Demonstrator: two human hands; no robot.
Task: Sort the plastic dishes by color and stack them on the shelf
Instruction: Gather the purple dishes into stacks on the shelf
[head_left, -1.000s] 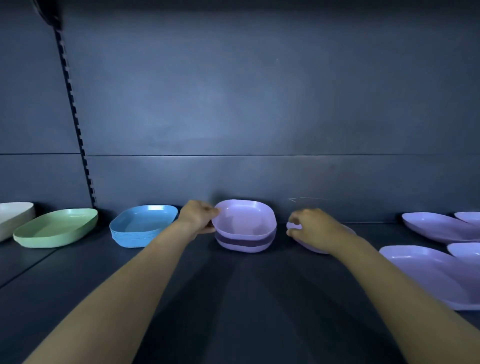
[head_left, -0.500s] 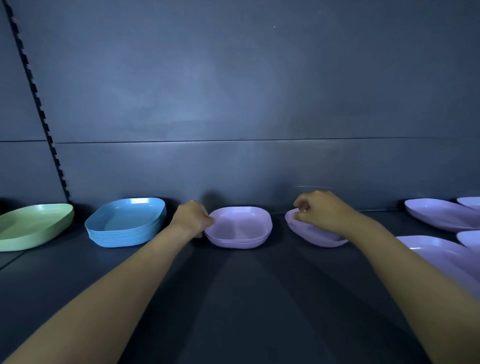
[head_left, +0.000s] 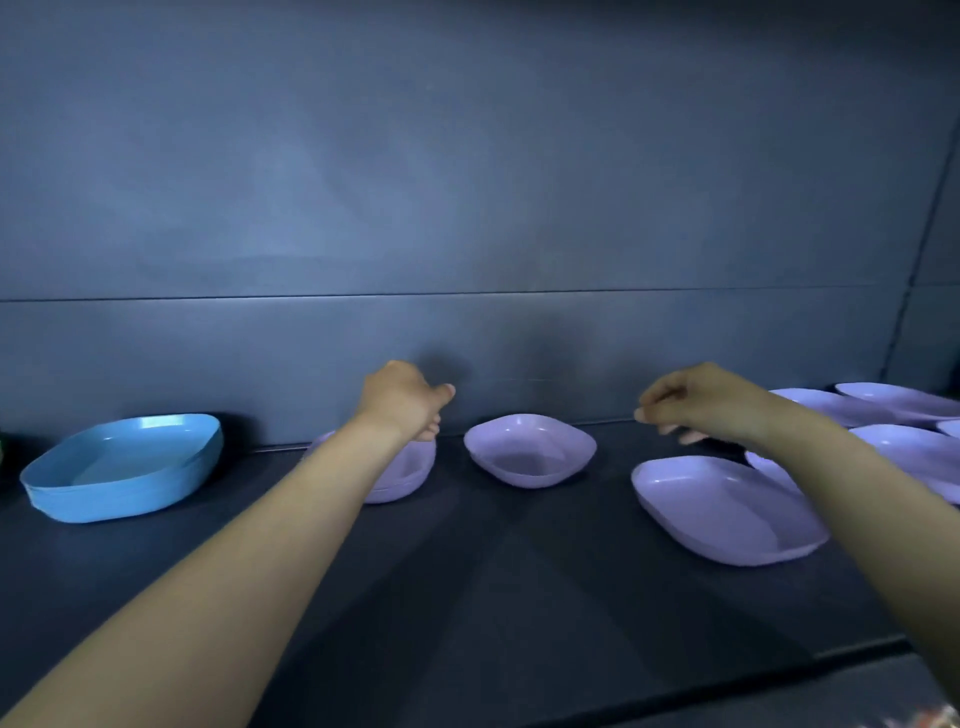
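- The dark shelf (head_left: 467, 597) carries all the dishes, and a dark back panel (head_left: 467, 208) rises from its back edge.
- A stack of blue rounded-rectangular plastic plates (head_left: 124, 467) sits near the shelf's left end, close to the back edge.
- A stack of lilac square plastic bowls (head_left: 410, 475) stands by the back edge around mid-shelf, partly hidden by the left forearm.
- The left hand (head_left: 402, 400) hovers over that stack's back rim with its grip released: fingers loosely curled, thumb pointing right, grasping nothing. Whether its fingertips touch the rim cannot be told.
- A single lilac square plastic bowl (head_left: 530, 449) rests upright just right of the stack, apart from it and near the back edge.
- The right hand (head_left: 706, 405) hangs above the shelf between the single bowl and the plates at the right end. Its grip is released, with fingers loosely curled around nothing.
- A lilac oblong plastic plate (head_left: 727, 509) lies flat to the right of the single bowl, nearer the front edge than the bowls.
- More lilac plastic plates (head_left: 893, 405) lie spread toward the back right corner, some overlapping; their count is unclear.
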